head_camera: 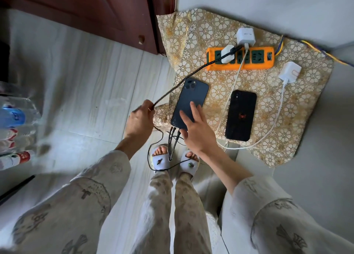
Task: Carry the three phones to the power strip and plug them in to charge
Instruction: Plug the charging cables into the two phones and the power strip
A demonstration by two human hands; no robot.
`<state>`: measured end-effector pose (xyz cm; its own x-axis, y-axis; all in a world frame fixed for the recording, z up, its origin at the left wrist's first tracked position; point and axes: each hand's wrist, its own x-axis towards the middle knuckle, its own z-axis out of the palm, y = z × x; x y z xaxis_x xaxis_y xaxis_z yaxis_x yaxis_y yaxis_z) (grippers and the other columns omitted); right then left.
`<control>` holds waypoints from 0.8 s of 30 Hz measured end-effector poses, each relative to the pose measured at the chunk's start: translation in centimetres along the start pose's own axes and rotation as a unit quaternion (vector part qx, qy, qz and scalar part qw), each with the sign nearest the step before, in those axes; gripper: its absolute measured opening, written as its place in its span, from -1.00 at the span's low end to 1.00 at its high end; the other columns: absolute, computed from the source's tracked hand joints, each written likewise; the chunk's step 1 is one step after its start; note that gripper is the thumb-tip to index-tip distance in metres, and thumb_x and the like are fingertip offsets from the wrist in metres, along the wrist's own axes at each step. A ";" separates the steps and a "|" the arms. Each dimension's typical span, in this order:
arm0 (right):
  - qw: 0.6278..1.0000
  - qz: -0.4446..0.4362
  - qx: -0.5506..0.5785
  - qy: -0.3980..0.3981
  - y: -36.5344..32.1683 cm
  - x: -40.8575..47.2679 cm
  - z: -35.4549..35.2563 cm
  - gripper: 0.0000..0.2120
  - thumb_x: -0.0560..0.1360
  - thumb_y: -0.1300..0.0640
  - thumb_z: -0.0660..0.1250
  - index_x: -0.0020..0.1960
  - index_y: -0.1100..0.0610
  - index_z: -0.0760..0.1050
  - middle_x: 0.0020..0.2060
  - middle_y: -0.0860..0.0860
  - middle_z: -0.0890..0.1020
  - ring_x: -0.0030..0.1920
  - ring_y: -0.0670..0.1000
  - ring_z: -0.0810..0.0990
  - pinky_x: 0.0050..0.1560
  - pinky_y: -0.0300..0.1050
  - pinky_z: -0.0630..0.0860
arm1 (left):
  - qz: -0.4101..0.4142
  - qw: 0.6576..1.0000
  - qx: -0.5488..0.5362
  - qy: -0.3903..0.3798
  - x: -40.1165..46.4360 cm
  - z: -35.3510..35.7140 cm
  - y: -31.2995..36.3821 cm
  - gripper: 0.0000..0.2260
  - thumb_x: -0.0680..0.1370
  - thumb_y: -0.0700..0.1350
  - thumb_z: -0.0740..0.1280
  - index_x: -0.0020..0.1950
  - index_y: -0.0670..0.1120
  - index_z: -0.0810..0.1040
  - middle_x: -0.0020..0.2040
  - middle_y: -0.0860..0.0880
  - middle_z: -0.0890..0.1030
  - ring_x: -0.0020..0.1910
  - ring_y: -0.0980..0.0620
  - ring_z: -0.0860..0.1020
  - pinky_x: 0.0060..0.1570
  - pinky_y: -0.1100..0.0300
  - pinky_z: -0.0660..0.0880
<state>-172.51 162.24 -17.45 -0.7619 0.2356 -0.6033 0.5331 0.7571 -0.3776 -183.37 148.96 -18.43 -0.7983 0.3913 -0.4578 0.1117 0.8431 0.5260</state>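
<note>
An orange power strip (254, 65) lies on a gold flowered cloth (306, 108). Two white chargers are plugged into it, a small one (227, 54) and a larger one (245, 35). A third white charger (290, 71) lies loose on the cloth. A dark blue phone (189, 96) rests face down with my right hand (195, 128) on its lower end. A black phone (241, 115) lies to its right. My left hand (139, 119) pinches a black braided cable (183, 80) running from the small charger. Black connector ends (173, 138) hang below the blue phone.
A dark wooden door (92, 10) stands at the back left. Plastic bottles (15, 131) are grouped at the left edge. My slippered feet (172, 160) stand on pale floor tiles just before the cloth. White cables loop over the cloth's front edge.
</note>
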 end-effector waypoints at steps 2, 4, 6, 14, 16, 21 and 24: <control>1.000 0.008 0.007 0.001 -0.1 0.1 0.0 -0.52 0.58 0.06 0.09 0.48 0.01 0.10 0.53 0.05 -0.14 0.52 0.09 -0.18 0.41 0.03 0.25 | 0.077 0.989 0.102 0.077 1.3 -1.5 -0.7 -0.80 0.52 -0.30 0.20 0.10 -0.18 0.52 -0.07 -0.28 0.59 -0.05 -0.24 0.50 -0.12 0.01 0.38; 1.000 0.007 0.003 -0.005 0.0 0.2 -0.1 -0.53 0.58 0.05 0.07 0.48 0.02 0.10 0.53 0.06 -0.14 0.52 0.09 -0.17 0.46 0.02 0.16 | 0.122 0.965 0.185 0.139 2.7 -3.0 -0.9 -0.72 0.46 -0.38 0.22 0.09 -0.17 0.58 -0.07 -0.26 0.58 -0.01 -0.25 0.47 -0.12 -0.01 0.33; 1.000 0.009 0.000 -0.016 0.1 0.4 -0.2 -0.53 0.59 0.06 0.06 0.48 0.02 0.09 0.53 0.06 -0.15 0.52 0.09 -0.17 0.47 0.01 0.12 | 0.129 0.959 0.190 0.168 3.5 -3.6 -0.8 -0.71 0.43 -0.42 0.23 0.06 -0.19 0.60 -0.06 -0.27 0.54 -0.04 -0.27 0.46 -0.17 -0.03 0.35; 0.999 0.003 -0.023 -0.032 0.5 0.4 -0.1 -0.49 0.58 0.06 0.09 0.49 0.00 0.05 0.52 0.06 -0.18 0.52 0.10 -0.19 0.49 0.03 0.05 | -0.020 0.993 -0.014 -0.119 2.7 0.5 -0.1 -0.66 0.55 -0.26 0.16 0.31 -0.13 0.44 0.28 -0.23 0.48 0.20 -0.19 0.50 0.22 0.04 0.43; 0.999 0.005 -0.024 -0.041 0.5 0.4 -0.4 -0.49 0.57 0.07 0.09 0.49 0.01 0.05 0.52 0.06 -0.18 0.52 0.10 -0.19 0.50 0.05 0.03 | -0.017 0.984 -0.010 -0.175 1.7 1.1 0.1 -0.64 0.56 -0.23 0.14 0.35 -0.06 0.40 0.34 -0.18 0.46 0.29 -0.17 0.45 0.28 0.08 0.37; 0.997 0.016 -0.009 -0.080 -0.4 -0.2 -1.5 -0.48 0.58 0.06 0.08 0.50 0.07 0.01 0.52 0.09 -0.16 0.52 0.10 -0.16 0.51 0.06 -0.01 | -0.031 0.980 -0.003 -0.199 -1.8 0.2 0.6 -0.62 0.57 -0.18 0.16 0.39 -0.05 0.34 0.34 -0.16 0.48 0.32 -0.18 0.42 0.29 0.10 0.32; 0.996 0.009 0.023 -0.085 -1.4 -2.1 -2.4 -0.48 0.58 0.06 0.10 0.49 0.08 0.02 0.53 0.11 -0.07 0.52 0.11 -0.06 0.50 0.07 0.03 | -0.064 0.982 -0.016 -0.176 -4.8 -1.5 0.8 -0.65 0.57 -0.20 0.16 0.36 -0.10 0.38 0.30 -0.19 0.51 0.29 -0.19 0.44 0.26 0.09 0.34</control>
<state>-172.55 162.21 -13.99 -0.6805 0.1397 -0.7193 0.5654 0.7245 -0.3942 -180.27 147.23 -14.72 -0.5506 0.3910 -0.7375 0.0003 0.8836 0.4682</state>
